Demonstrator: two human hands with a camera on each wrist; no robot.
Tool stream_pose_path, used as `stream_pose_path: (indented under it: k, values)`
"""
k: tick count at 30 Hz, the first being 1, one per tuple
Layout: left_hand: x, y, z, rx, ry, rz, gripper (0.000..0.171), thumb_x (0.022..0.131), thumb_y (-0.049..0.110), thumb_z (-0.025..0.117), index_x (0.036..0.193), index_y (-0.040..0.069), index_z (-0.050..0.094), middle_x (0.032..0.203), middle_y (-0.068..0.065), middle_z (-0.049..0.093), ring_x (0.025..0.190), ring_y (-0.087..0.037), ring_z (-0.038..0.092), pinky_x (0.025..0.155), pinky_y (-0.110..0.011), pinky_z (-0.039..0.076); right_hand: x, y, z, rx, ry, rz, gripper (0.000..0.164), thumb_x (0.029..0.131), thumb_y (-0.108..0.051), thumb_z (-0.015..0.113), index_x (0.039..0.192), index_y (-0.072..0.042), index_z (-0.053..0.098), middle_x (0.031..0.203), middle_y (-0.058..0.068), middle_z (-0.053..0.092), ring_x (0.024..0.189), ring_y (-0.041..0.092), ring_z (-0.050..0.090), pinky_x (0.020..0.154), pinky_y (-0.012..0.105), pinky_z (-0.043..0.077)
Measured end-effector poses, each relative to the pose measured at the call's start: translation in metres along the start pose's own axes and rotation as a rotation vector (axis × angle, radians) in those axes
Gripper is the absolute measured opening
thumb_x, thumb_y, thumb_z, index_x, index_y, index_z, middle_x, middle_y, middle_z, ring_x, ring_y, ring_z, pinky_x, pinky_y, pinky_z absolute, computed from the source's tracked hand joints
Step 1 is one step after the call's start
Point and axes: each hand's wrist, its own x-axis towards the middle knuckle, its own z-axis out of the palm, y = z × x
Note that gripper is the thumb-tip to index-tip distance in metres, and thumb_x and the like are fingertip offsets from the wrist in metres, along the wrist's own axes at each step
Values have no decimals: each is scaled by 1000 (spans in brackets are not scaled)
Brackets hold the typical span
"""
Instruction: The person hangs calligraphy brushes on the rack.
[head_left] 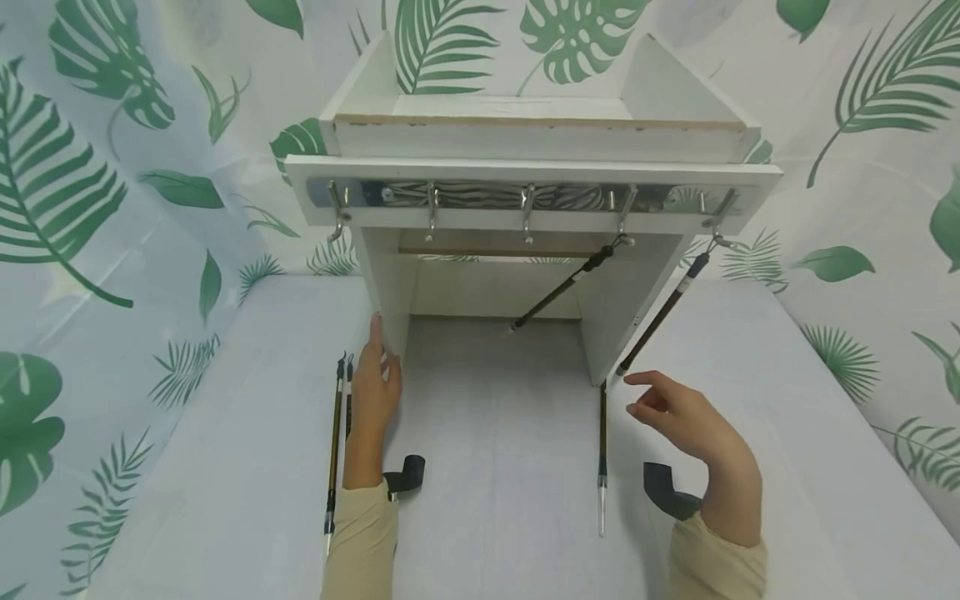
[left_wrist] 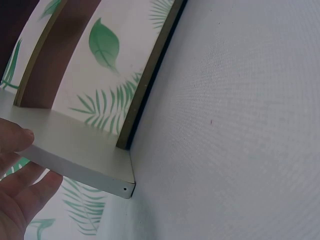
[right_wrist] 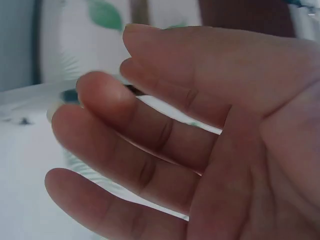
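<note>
A white rack (head_left: pixel 480 142) with a mirrored hook strip (head_left: pixel 487 196) stands on the pale tabletop. My left hand (head_left: pixel 377 387) holds the front edge of its left side panel (left_wrist: pixel 80 140), thumb on the inner face and fingers outside. One calligraphy brush (head_left: pixel 562 287) hangs slanting by its loop from the fourth hook. Another hanging brush (head_left: pixel 663 315) is looped on the rightmost hook. Just below that brush's lower end is my right hand (head_left: pixel 678 417), loosely curled, with nothing visible between its fingers (right_wrist: pixel 120 150).
Two brushes (head_left: pixel 334 450) lie left of my left forearm. One more brush (head_left: pixel 602 450) lies by the foot of the right side panel (head_left: pixel 637 292). Black wrist cameras (head_left: pixel 660 487) sit at both wrists. Leaf-patterned cloth (head_left: pixel 862 150) surrounds the table at the back and sides.
</note>
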Motion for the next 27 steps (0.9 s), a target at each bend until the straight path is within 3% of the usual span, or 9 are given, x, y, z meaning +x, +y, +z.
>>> stream_pose_path:
  k: [7, 11, 18, 27]
  values:
    - [0, 0, 0, -4, -5, -13, 66, 91, 0, 47, 147, 13, 15, 130, -23, 45, 121, -34, 46, 91, -40, 50, 23, 21, 21, 106, -145, 181, 45, 88, -20, 58, 126, 0, 46, 90, 14, 60, 77, 22, 60, 66, 37, 55]
    - [0, 0, 0, -1, -5, -1, 66, 90, 0, 47, 147, 12, 15, 129, -23, 46, 120, -34, 47, 91, -39, 50, 30, 28, 30, 129, -157, 218, 41, 86, -15, 57, 122, 3, 48, 89, 16, 60, 76, 21, 60, 63, 37, 56]
    - [0, 0, 0, 9, -9, -10, 67, 91, 0, 47, 147, 14, 15, 129, -23, 46, 120, -33, 48, 90, -38, 51, 40, 38, 46, 208, -191, 348, 25, 85, -15, 60, 99, 2, 48, 80, 11, 57, 70, 18, 56, 59, 31, 54]
    - [0, 1, -1, -1, -15, -15, 66, 91, 0, 47, 147, 13, 15, 130, -23, 45, 120, -34, 47, 91, -39, 50, 44, 43, 53, 187, -164, 382, 28, 83, -21, 64, 92, 1, 49, 75, 8, 55, 64, 18, 54, 54, 28, 50]
